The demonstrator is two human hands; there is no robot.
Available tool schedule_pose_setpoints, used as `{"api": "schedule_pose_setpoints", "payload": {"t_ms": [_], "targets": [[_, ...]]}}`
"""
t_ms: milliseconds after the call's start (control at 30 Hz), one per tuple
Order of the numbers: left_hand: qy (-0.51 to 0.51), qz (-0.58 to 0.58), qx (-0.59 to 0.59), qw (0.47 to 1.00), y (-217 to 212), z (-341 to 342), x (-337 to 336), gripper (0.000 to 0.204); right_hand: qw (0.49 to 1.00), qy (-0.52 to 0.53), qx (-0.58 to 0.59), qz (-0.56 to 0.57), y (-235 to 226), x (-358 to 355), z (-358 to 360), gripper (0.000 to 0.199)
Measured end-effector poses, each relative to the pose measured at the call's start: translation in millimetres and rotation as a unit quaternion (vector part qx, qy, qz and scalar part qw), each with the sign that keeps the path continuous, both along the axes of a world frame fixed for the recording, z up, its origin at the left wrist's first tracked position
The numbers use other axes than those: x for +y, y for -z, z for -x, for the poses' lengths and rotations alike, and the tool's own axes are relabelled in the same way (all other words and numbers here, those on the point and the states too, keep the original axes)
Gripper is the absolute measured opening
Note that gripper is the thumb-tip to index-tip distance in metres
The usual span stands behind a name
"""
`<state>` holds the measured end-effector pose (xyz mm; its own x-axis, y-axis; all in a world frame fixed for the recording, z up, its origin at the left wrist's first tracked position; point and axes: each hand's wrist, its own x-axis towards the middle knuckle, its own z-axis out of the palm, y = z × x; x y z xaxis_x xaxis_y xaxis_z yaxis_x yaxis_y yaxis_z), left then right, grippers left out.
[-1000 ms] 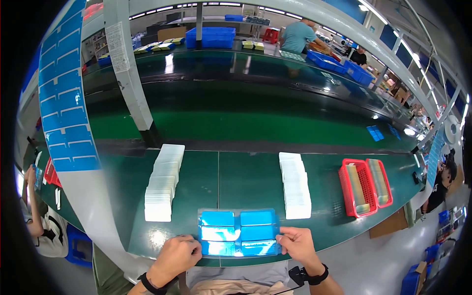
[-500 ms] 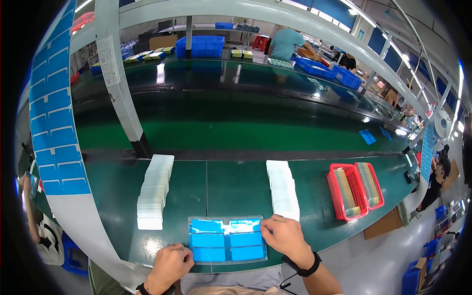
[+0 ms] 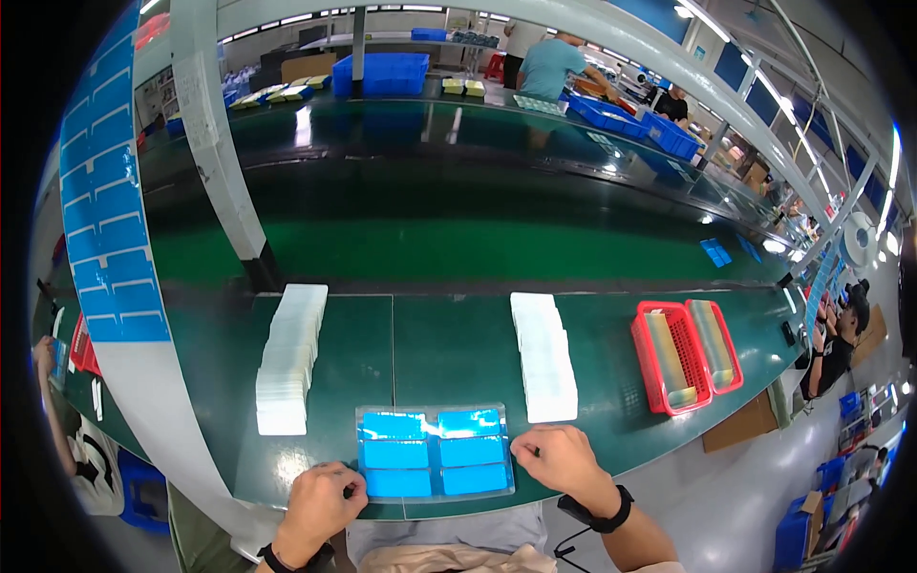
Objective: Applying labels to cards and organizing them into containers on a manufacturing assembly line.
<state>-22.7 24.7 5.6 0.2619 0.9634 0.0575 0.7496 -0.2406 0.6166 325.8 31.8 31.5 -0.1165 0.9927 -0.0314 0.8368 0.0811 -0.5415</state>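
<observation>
A clear flat tray (image 3: 434, 458) lies near the front edge of the green bench, with several blue rectangular pieces (image 3: 396, 454) set in two columns. Beside its lower left corner rests my left hand (image 3: 323, 501), fingers curled and closed. My right hand (image 3: 565, 463) is at the tray's right edge, thumb and forefinger pinched together; whether they touch the rim I cannot tell. What either hand holds, if anything, is hidden. Behind the tray, a fanned row of whitish cards (image 3: 290, 358) lies to the left and another row of white cards (image 3: 544, 358) to the right.
Two red baskets (image 3: 702, 396) holding upright thin sheets stand on the right. A strip of blue labels on white backing (image 3: 110, 220) hangs at the left. A grey post (image 3: 215, 143) rises behind the bench. Beyond runs a dark green conveyor (image 3: 458, 239); people work farther off.
My right hand has drawn slightly away from the tray's right edge. My left hand stays by the lower left corner. The whole view has shifted a little.
</observation>
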Motion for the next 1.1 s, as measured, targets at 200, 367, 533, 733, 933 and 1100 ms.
{"api": "schedule_pose_setpoints", "payload": {"t_ms": [200, 367, 533, 733, 933, 1100], "targets": [[-0.002, -0.003, 0.006, 1.000, 1.6, -0.2, 1.7, 0.004, 0.998, -0.062, 0.017, 0.000, -1.6, -23.6, 5.2, 0.009], [-0.009, 0.004, -0.007, 1.000, 3.6, -1.7, 1.1, 0.004, 0.997, -0.066, -0.003, -0.049, 16.9, -34.9, 4.2, 0.009], [-0.020, -0.005, -0.005, 1.000, 4.1, 3.9, -2.7, 0.004, 0.997, -0.070, 0.013, -0.038, 12.5, -33.0, -6.0, 0.007], [0.044, -0.039, 0.006, 0.998, -16.8, 5.6, 2.2, 0.010, 0.998, -0.038, 0.024, -0.033, -13.5, -35.7, -19.6, 0.006], [0.226, -0.057, 0.116, 0.966, -46.9, -43.7, 46.1, 0.030, 0.947, -0.262, -0.106, -0.154, -20.8, 12.8, 27.4, 0.038], [0.289, -0.066, 0.167, 0.940, -23.7, -43.4, 71.8, 0.035, 0.929, -0.332, -0.121, -0.111, 8.9, 42.0, 34.4, 0.047]]}}
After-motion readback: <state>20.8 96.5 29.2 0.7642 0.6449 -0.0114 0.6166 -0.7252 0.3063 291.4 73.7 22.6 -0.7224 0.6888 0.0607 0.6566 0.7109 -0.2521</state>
